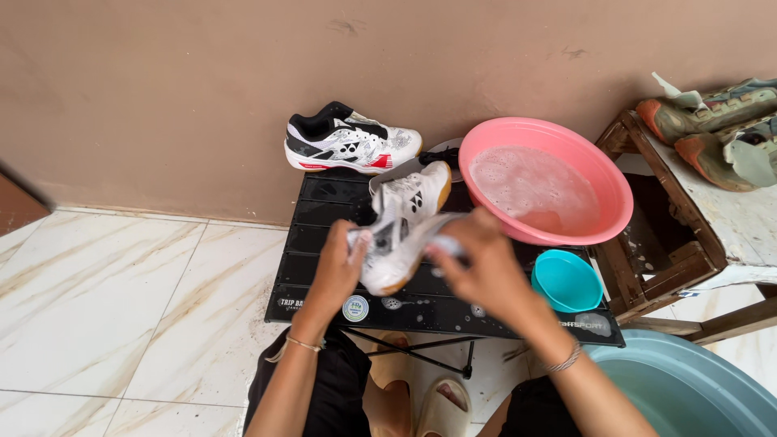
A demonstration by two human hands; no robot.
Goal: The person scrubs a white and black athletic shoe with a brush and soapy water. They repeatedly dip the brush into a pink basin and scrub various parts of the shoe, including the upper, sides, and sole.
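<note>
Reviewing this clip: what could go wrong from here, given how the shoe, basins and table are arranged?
1. The pink basin of soapy water sits partly past the black folding table edge; a bump might tip it.
2. The white shoe is held above the table between the left hand and right hand; if it is wet it may slip.
3. Drips could slick the tile floor.

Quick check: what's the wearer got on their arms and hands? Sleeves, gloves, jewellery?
Both arms are bare, with no sleeves or gloves. The left hand has a thin gold-coloured bangle at the wrist; the right hand has a thin silver-coloured chain bracelet. No rings can be made out.
</note>
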